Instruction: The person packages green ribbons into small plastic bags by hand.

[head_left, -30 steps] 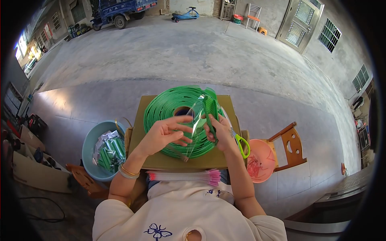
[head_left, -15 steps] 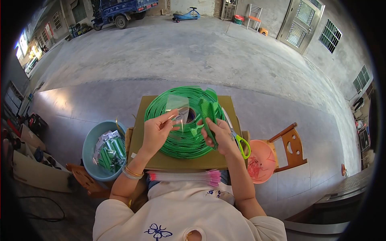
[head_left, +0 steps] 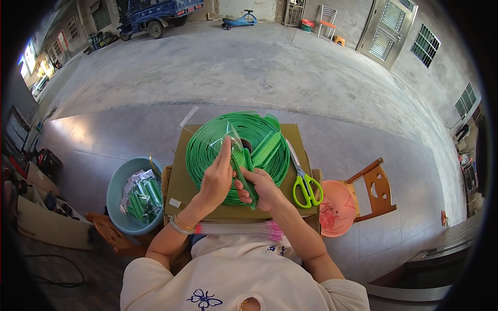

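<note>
A clear plastic bag (head_left: 228,132) stands over the big green coil (head_left: 207,150), with my left hand (head_left: 217,179) pressed against it, its fingers together and pointing up. My right hand (head_left: 262,189) grips a folded green dotted strip (head_left: 240,160), whose upper end appears to be inside the bag's mouth. Another piece of dotted strip (head_left: 267,147) lies on the coil to the right. The coil rests on a brown board (head_left: 181,210). Scissors with lime handles (head_left: 307,191) lie on the board right of the coil.
A blue basin (head_left: 115,207) of packed green pieces stands left, and a pink basin (head_left: 347,199) with red bits stands right beside a wooden chair (head_left: 377,194). Clear strips with pink ends (head_left: 275,229) lie at the board's near edge. A blue truck (head_left: 155,13) is far back.
Both hands have come together over the coil. The green strip has moved left to the bag, which now stands more upright and spread. The scissors have come into full view.
</note>
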The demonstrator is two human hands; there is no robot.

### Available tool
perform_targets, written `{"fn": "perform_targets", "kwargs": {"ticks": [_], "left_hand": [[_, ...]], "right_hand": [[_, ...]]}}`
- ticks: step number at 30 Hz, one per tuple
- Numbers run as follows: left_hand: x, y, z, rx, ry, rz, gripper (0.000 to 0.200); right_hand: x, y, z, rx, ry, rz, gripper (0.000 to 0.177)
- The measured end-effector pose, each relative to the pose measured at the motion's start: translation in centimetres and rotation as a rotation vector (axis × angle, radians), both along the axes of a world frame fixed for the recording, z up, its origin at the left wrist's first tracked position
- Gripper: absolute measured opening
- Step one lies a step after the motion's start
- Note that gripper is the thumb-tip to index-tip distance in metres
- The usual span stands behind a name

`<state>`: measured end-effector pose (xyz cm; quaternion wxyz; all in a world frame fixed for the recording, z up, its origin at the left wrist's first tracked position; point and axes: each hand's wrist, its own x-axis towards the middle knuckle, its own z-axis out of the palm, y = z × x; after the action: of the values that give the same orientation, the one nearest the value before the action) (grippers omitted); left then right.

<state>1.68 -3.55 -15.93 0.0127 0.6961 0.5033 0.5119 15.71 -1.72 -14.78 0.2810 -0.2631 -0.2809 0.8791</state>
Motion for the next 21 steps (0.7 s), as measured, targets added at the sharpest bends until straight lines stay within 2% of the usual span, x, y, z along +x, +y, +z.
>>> {"fn": "perform_targets", "kwargs": {"ticks": [2,5,8,11,14,17,21], "left_hand": [[0.0,-0.2,0.4,-0.110,-0.085,-0.067,0.059],[-1.6,-0.4,1.3,-0.350,-0.018,-0.297,0.051],[-2.1,-0.5,2.4,-0.530,-0.262,-0.570,0.044],[-2.9,-0.4,3.1,-0.433,-0.109,-0.476,0.039],[-2.8,-0.4,3.5,-0.428,-0.073,-0.413,0.035],[-2.7,-0.3,2.6,-0.410,-0.080,-0.372,0.031],[-2.5,-0.5,2.1,-0.345,-0.176,-0.204,0.031]], "right_hand": [[0.3,0.0,0.0,0.012,0.021,0.019,0.021],[1.1,0.7,-0.2,-0.062,0.112,0.267,0.021],[1.7,0.8,0.1,-0.035,0.140,0.412,0.021],[0.9,0.3,0.4,0.186,-0.088,0.074,0.021],[0.0,-0.2,0.3,0.408,-0.239,-0.061,0.018],[0.4,0.0,0.3,0.392,-0.251,0.034,0.020],[0.4,0.2,0.4,0.224,-0.179,0.015,0.023]]}}
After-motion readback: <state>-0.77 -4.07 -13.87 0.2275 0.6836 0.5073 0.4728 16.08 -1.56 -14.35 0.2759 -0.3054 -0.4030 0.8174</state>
